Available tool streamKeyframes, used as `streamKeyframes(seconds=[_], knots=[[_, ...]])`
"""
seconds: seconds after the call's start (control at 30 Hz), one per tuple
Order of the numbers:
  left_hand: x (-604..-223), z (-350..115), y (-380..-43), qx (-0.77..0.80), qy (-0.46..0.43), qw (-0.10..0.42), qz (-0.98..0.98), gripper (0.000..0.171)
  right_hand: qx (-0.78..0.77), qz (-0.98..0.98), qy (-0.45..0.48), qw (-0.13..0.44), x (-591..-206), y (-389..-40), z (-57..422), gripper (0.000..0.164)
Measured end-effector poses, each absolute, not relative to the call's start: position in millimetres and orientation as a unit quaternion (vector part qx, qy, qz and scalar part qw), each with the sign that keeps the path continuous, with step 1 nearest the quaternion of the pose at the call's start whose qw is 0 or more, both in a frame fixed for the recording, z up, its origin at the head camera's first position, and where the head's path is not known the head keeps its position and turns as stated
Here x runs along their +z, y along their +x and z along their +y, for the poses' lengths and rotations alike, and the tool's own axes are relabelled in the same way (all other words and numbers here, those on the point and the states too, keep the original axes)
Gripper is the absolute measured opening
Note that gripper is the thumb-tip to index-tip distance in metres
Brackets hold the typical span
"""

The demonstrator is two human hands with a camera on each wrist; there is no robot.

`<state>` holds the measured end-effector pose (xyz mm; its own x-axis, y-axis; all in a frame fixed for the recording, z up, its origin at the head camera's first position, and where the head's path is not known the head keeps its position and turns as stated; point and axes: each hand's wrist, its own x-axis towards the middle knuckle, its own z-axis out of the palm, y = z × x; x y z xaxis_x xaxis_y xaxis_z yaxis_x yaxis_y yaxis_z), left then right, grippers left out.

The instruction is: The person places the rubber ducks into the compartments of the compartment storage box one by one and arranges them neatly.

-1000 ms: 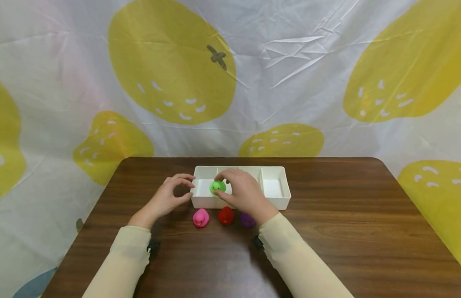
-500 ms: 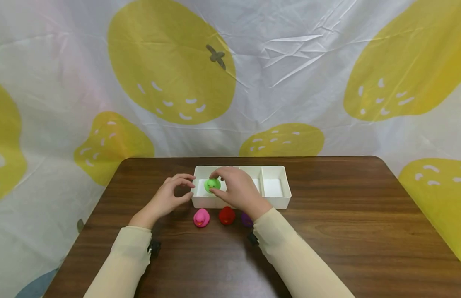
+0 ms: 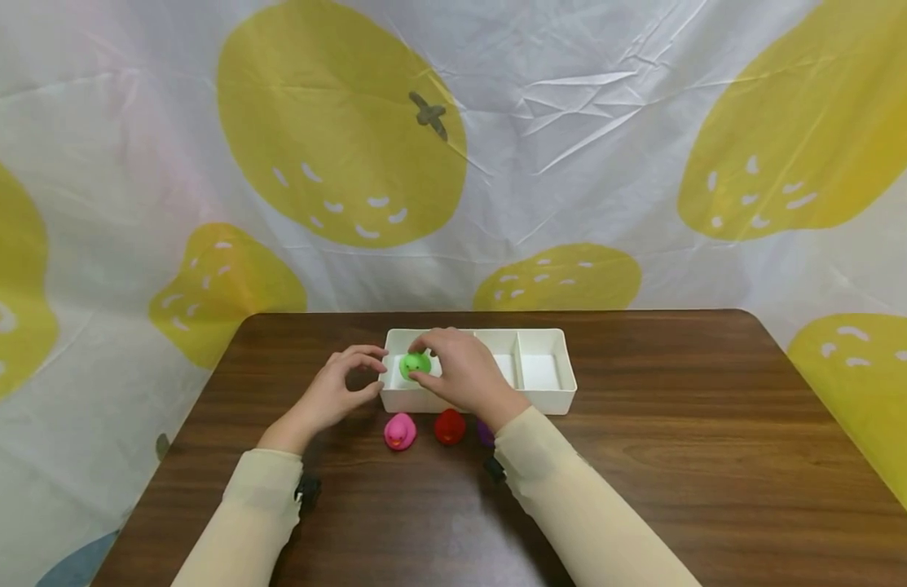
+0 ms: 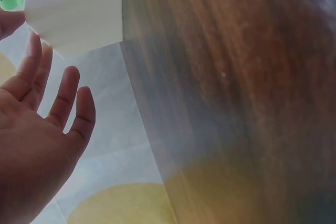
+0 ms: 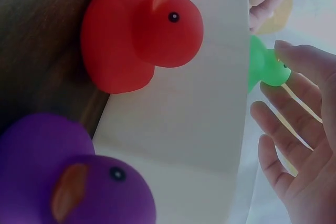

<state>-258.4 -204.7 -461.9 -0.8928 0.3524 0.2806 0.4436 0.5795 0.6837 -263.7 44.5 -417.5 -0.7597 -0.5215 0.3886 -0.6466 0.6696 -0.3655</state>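
In the head view, my right hand [image 3: 464, 371] pinches a green rubber duck [image 3: 415, 367] between thumb and fingers, over the leftmost compartment of a white divided box [image 3: 478, 401]. The right wrist view shows the thumb at the head of the green duck [image 5: 273, 69], which is partly hidden behind the box wall. My left hand [image 3: 336, 391] stands at the box's left end, fingers spread and gently bent, fingertips right at the rim. From the left wrist, that hand [image 4: 42, 114] is seen with two fingertips at the edge of the box [image 4: 79, 17].
A pink rubber duck [image 3: 400, 432], a red rubber duck [image 3: 449, 426] and a purple rubber duck [image 5: 68, 177] stand on the wooden table [image 3: 680, 456] before the box. My right wrist partly covers the purple one in the head view. A lemon-printed cloth [image 3: 570, 187] hangs behind.
My right hand has carried the green duck leftward, mostly in the first half second, to the left compartment. The left hand has stayed at the box's end.
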Motion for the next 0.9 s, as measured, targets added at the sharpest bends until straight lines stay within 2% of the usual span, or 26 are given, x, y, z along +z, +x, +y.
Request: streamKeyframes(seconds=[0.9], knots=[[-463,-204,-257,-0.404,-0.221,0.053,-0.886,0.017,0.188,-0.921,0.329,0.092,-426,-289,34,0.031]])
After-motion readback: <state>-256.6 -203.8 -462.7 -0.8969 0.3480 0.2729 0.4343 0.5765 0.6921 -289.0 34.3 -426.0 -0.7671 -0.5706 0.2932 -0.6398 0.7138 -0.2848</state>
